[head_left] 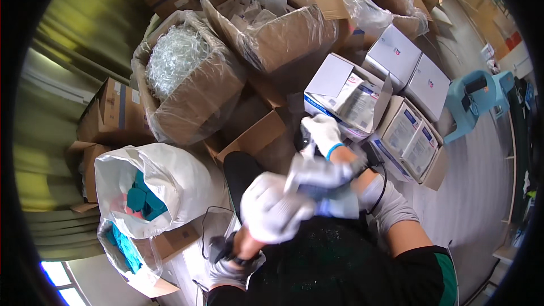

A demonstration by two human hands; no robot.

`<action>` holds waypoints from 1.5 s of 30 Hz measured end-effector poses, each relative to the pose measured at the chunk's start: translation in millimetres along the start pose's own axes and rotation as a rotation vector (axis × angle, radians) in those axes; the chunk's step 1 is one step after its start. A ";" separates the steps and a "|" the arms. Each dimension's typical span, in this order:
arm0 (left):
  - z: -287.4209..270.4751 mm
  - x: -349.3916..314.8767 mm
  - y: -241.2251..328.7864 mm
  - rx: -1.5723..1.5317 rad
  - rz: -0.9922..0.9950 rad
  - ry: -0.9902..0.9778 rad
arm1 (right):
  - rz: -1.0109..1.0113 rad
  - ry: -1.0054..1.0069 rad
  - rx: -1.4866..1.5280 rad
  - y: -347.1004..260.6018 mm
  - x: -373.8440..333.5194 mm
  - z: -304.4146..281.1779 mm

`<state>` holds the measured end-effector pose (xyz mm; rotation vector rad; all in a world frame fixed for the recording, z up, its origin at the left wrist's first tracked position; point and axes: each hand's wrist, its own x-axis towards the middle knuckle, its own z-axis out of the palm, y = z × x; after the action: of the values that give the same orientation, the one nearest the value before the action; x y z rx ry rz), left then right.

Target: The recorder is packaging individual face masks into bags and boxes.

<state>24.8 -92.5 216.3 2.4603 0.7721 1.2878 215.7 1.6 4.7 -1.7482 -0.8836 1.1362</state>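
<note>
My left hand (275, 208), in a white glove, is in front of my body with its fingers closed. At its fingertips is a white-and-blue flat packet (340, 204), smeared by motion. My right hand (324, 134), in a white glove with a blue cuff, reaches farther forward, beside the near side of an open white box (317, 107). Its fingers curl over something dark and white that I cannot make out. The open box contains several printed white pouches (360, 105). A second open box (391, 156) to its right contains similar pouches (416, 139).
Two closed white boxes (396, 51) stand behind the open ones. Large plastic-lined cartons hold clear stringy material (178, 59) and clear packets (258, 8). At left, a white sack (187, 181) holds green pieces. A dark cable (385, 184) runs by my right forearm. A light-blue stool (462, 110) stands right.
</note>
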 end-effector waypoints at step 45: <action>17.2 -40.5 -83.0 0.024 -0.847 0.777 | 0.025 -0.613 0.694 -52.4 -95.8 13.9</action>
<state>-7.8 -46.5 141.2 1.2527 1.7376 1.7759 164.7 -58.5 81.5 -0.8521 -0.6792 1.7779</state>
